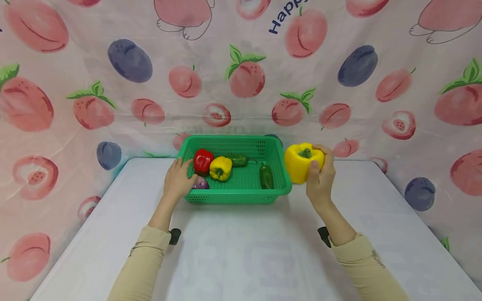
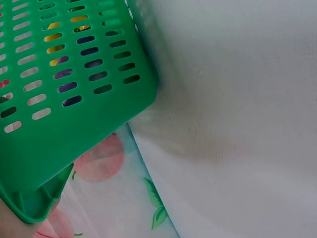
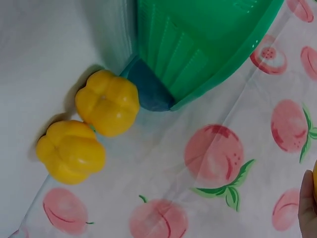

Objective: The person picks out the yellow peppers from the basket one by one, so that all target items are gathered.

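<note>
At the left, the purple vegetable (image 1: 201,183) lies inside the green basket (image 1: 237,192), just beside the thumb of the left hand (image 1: 178,179); the red pepper (image 1: 203,162) lies near the forefinger. The left forearm extends forward and inclines right, with the hand over the basket's left rim. Thumb and forefinger stand apart; whether the remaining fingers curl round the rim cannot be told. Farther right are the small yellow pepper (image 1: 220,168), the rear green pepper (image 1: 239,160) and the front green pepper (image 1: 266,176). Beyond the basket's right wall, the large yellow pepper (image 1: 297,167) sits between the thumb and fingers of the right hand (image 1: 321,179), stem toward the head camera. The right forearm extends forward and inclines left. The right fingers are spaced widely and grip the pepper. The right wrist view shows two yellow peppers (image 3: 107,102) near a basket corner.
</note>
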`<state>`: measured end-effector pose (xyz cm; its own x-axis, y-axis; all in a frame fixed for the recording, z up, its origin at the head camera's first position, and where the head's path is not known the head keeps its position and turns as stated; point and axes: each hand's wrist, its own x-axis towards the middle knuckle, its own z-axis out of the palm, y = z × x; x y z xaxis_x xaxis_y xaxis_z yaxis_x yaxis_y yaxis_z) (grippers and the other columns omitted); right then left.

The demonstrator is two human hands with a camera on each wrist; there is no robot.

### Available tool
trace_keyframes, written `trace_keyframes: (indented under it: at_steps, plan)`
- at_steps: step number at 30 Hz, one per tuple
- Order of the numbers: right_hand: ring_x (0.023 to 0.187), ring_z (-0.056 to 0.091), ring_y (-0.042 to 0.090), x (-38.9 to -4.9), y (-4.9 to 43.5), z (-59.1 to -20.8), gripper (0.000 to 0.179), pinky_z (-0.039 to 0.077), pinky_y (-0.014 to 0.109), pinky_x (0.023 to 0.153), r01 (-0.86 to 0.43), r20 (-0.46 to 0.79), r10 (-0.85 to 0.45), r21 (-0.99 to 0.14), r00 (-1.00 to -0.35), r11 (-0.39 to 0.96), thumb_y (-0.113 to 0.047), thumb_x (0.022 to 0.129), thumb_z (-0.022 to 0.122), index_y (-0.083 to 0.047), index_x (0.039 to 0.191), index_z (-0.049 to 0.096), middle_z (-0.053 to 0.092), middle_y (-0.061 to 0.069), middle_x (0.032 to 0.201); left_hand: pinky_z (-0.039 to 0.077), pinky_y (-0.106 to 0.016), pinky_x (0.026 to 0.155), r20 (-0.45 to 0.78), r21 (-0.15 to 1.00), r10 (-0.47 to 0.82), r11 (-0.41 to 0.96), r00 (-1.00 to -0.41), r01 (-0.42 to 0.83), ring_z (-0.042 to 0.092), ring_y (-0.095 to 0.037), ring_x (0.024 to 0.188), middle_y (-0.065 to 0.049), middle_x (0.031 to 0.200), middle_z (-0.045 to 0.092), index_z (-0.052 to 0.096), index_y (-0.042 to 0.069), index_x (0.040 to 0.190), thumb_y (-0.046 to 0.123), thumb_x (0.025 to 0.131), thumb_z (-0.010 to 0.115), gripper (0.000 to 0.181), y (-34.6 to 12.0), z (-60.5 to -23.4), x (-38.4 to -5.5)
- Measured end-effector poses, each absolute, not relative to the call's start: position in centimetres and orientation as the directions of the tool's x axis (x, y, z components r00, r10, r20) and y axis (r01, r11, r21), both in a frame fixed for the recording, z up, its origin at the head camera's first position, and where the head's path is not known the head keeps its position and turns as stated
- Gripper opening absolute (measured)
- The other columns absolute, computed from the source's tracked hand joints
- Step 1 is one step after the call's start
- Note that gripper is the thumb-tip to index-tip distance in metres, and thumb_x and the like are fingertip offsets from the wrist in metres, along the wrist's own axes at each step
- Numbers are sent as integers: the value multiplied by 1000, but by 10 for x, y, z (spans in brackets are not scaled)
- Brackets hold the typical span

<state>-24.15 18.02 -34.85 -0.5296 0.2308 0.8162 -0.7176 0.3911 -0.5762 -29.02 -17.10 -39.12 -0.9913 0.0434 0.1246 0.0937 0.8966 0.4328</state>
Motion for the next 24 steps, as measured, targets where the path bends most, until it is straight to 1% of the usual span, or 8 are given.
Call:
trace_keyframes:
  at_steps: [2, 7, 9, 13, 17, 20, 22, 24]
  plan:
    - [71, 47, 0, -242, 184, -349, 68, 43, 8, 65, -709, 815, 229, -577, -532, 406, -57, 92, 40, 5, 118, 49, 55, -4, 96, 15, -56, 117, 122, 429, 44, 898, -992, 93, 13, -46, 142, -31, 152, 18, 34, 3, 144, 28, 92, 48, 60, -171, -392, -290]
    - [70, 46, -1, -243, 194, -350, 66, 41, 6, 64, -678, 817, 201, -564, -540, 471, -57, 93, 38, 4, 117, 50, 58, 19, 95, 14, -56, 117, 123, 433, 40, 897, -992, 89, 14, -46, 142, -31, 152, 18, 35, 3, 144, 28, 92, 48, 60, -172, -392, -289]
    - [71, 45, -2, -243, 196, -350, 67, 40, 6, 64, -667, 818, 193, -559, -542, 493, -58, 93, 38, 4, 117, 51, 59, 23, 97, 14, -56, 116, 125, 437, 37, 895, -992, 88, 14, -46, 142, -31, 152, 18, 35, 3, 144, 28, 92, 49, 59, -173, -391, -289]
    - [74, 44, -5, -241, 200, -349, 65, 38, 6, 67, -651, 809, 178, -563, -560, 509, -54, 94, 40, 6, 116, 50, 58, 26, 101, 14, -56, 117, 128, 441, 35, 893, -991, 89, 14, -46, 142, -31, 152, 18, 35, 2, 144, 27, 92, 49, 59, -173, -391, -289]
    - [82, 42, -5, -239, 204, -349, 48, 37, 7, 72, -609, 774, 168, -594, -611, 526, -33, 97, 46, 10, 119, 48, 55, 30, 107, 15, -56, 116, 133, 440, 37, 893, -990, 92, 14, -46, 142, -31, 152, 19, 35, 3, 144, 27, 92, 49, 59, -173, -390, -289]
    - [90, 43, -4, -238, 208, -349, 37, 37, 8, 77, -560, 736, 163, -621, -657, 548, -15, 93, 54, 8, 121, 49, 55, 28, 114, 15, -56, 116, 133, 442, 41, 892, -990, 96, 14, -46, 142, -31, 152, 19, 35, 3, 144, 28, 92, 49, 59, -172, -390, -289]
    - [95, 43, -3, -237, 211, -349, 38, 37, 7, 81, -537, 714, 157, -635, -682, 556, -9, 89, 59, 4, 124, 49, 56, 23, 119, 14, -56, 116, 131, 445, 42, 890, -990, 97, 14, -46, 142, -31, 152, 18, 35, 3, 144, 28, 92, 49, 59, -172, -390, -290]
    - [99, 43, -2, -238, 213, -350, 42, 37, 8, 83, -520, 694, 152, -648, -703, 556, -7, 86, 62, 1, 126, 50, 56, 20, 122, 14, -56, 116, 130, 446, 42, 890, -991, 96, 14, -46, 142, -31, 152, 18, 35, 2, 144, 28, 92, 50, 59, -171, -391, -290]
